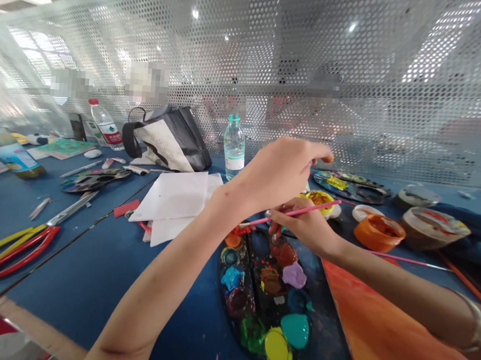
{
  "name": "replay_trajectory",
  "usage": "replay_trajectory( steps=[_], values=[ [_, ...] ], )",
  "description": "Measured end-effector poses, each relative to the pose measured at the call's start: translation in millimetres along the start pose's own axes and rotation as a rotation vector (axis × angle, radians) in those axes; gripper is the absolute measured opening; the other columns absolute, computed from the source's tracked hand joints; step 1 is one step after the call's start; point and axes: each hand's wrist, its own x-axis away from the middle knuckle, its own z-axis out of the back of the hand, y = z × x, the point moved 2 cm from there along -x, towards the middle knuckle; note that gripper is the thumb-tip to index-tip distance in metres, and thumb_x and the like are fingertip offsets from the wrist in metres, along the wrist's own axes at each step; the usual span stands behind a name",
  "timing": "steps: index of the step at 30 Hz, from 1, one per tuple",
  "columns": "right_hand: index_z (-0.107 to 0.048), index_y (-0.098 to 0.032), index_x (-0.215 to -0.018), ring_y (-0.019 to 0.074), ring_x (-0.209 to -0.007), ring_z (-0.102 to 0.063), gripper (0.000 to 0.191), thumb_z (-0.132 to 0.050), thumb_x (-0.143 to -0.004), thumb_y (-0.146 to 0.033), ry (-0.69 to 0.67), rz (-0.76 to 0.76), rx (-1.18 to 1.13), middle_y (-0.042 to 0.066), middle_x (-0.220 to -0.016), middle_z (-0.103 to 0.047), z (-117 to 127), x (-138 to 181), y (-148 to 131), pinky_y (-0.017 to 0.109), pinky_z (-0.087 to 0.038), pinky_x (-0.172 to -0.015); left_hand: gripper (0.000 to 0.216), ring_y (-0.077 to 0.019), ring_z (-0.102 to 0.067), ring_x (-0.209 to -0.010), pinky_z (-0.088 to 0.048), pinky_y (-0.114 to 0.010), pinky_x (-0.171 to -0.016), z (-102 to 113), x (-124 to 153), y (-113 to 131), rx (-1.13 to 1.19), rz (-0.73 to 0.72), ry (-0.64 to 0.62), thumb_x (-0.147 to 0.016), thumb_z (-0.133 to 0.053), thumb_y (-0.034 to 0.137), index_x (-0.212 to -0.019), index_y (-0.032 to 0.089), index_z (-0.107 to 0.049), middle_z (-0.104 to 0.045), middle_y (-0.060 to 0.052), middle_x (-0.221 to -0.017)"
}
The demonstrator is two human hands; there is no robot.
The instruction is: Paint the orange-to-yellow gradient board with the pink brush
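My right hand [301,223] is closed on a pink paintbrush [313,208]. The brush tip lies at the red paint on the far end of the black paint palette [256,292], which holds blobs of several colours. Across and above it reaches my left hand [281,158], its index finger stretched to the right, with orange at the fingertip. The other left fingers are mostly hidden behind the hand, and I see nothing held. Just beyond the hands is a jar of yellow paint [321,202]. An orange paint jar [378,233] stands to the right.
An orange painting [374,323] lies under my right forearm. White papers [172,199], a clear bottle [234,149] and a black bag [185,139] are left of centre. Scissors [49,229] lie at left. A cloudy jar [428,228] and second palette [352,187] stand near the perforated screen [292,51].
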Motion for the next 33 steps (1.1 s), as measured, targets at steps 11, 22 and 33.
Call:
replay_trajectory(
  steps=[11, 22, 33],
  values=[
    [-0.053, -0.021, -0.06, 0.011, -0.048, -0.06, 0.02, -0.054, -0.08, -0.026, 0.126, 0.033, -0.039, 0.0, -0.055, -0.066, 7.7, 1.0, -2.1, 0.024, -0.048, -0.05, 0.041, -0.0181, -0.068, -0.095, -0.048, -0.032, -0.085, 0.0, -0.3, -0.6, -0.012, -0.013, 0.033, -0.084, -0.038, 0.004, -0.108, 0.015, -0.069, -0.074, -0.006, -0.105],
    [-0.056, -0.02, -0.072, 0.014, -0.057, -0.062, 0.011, -0.054, -0.082, -0.025, 0.006, 0.07, 0.155, 0.002, -0.065, -0.068, -3.2, 10.3, 0.8, 0.025, -0.044, -0.051, 0.039, -0.0178, -0.067, -0.093, -0.048, -0.03, -0.083, 0.3, 0.1, 0.8, -0.018, -0.009, 0.037, -0.084, -0.039, 0.005, -0.107, 0.016, -0.069, -0.074, -0.005, -0.101],
    [-0.054, -0.02, -0.069, 0.0134, -0.056, -0.053, 0.012, -0.052, -0.08, -0.023, -0.011, 0.117, 0.287, 0.001, -0.062, -0.061, 0.6, 19.5, -4.0, 0.027, -0.039, -0.054, 0.039, -0.0181, -0.068, -0.094, -0.048, -0.03, -0.082, 1.0, 0.3, 3.2, -0.032, -0.02, 0.029, -0.084, -0.04, 0.004, -0.108, 0.016, -0.069, -0.074, -0.005, -0.103]
  ],
)
